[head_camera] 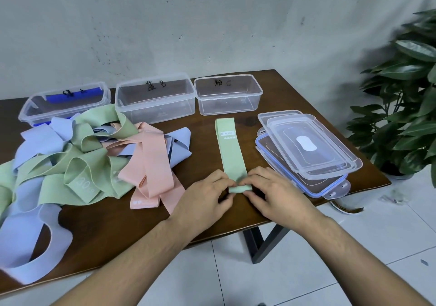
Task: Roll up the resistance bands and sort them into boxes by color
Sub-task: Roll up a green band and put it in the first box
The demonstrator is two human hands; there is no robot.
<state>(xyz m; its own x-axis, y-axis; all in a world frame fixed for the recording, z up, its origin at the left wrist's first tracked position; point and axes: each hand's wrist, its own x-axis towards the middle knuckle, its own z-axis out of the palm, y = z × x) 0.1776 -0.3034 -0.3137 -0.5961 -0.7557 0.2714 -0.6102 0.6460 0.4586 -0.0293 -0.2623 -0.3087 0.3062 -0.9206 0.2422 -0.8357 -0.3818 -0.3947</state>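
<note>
Left hand (207, 196) and right hand (273, 191) meet at lower centre of the frame, both palm down with forearms reaching up from the bottom edge. Their fingers and thumbs pinch the near end of one green band (230, 150), which is curled into a small roll there. The rest of this band lies flat on the brown surface (99, 235), running straight up toward the centre.

Three clear boxes stand in a row across the upper middle: box A (63, 104) at upper left with something dark blue inside, box B (155, 100) in the middle, box C (228, 94) to its right. Each has handwriting on it.

A loose pile of bands (77, 164) in green, pink and pale blue fills the left side; the count cannot be told.

A stack of clear lids (306, 150) sits right of the flat band; it seems to hold three.

A leafy plant (405, 107) stands at the right edge.
</note>
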